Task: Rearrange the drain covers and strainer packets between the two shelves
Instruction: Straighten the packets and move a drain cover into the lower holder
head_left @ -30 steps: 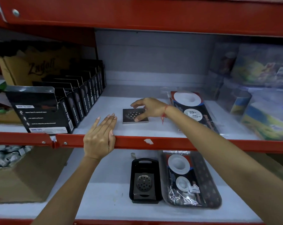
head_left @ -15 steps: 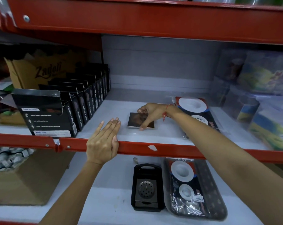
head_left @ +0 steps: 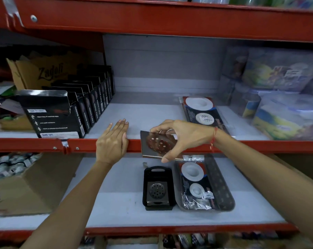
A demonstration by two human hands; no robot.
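Observation:
My right hand (head_left: 184,137) grips a square shiny metal drain cover (head_left: 156,145) with round holes, held tilted in the air in front of the upper shelf's red front rail (head_left: 44,145). My left hand (head_left: 112,141) lies flat on that rail, fingers together, holding nothing. A strainer packet (head_left: 200,112) with white discs lies on the upper shelf at the right. On the lower shelf (head_left: 116,203) a second drain cover sits in a black tray (head_left: 158,189), and beside it to the right lies another strainer packet (head_left: 202,187).
A row of black tape boxes (head_left: 66,114) fills the upper shelf's left side, with a cardboard carton (head_left: 41,72) behind. Clear plastic containers (head_left: 281,105) crowd the upper right. A brown box (head_left: 23,184) of small items stands at the lower left.
My right hand has lifted the drain cover off the upper shelf and drawn it forward past the red rail. The left hand has stayed on the rail.

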